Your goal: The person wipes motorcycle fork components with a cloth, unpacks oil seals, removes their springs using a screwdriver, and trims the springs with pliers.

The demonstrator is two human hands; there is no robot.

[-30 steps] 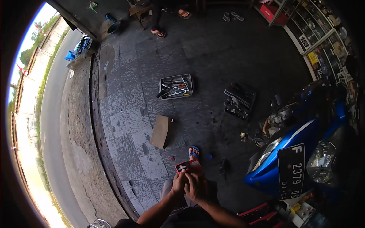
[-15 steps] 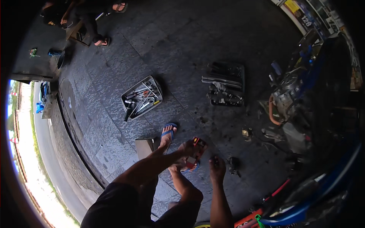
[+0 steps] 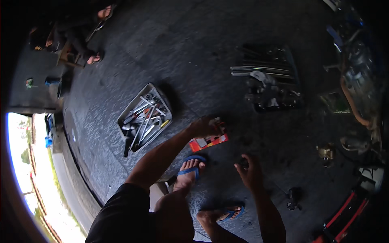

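My left hand (image 3: 206,126) reaches forward and is closed on a small dark part at the top edge of a flat orange and white package (image 3: 209,141) that lies on the dark stone floor. My right hand (image 3: 251,172) hovers low over the floor to the right of the package, fingers spread, with a small dark item at its fingertips; whether it grips it I cannot tell. My feet in blue sandals (image 3: 190,170) stand just below the package.
A grey metal tray (image 3: 145,116) full of wrenches lies to the left. An open dark tool case (image 3: 267,81) sits at upper right. Motorcycle parts (image 3: 356,85) crowd the right edge. A seated person's feet (image 3: 95,58) show at upper left. Small brass part (image 3: 326,152).
The view has swung closer to the floor. My left hand has stretched out onto the orange package, and my right hand has separated from it and dropped to the right.
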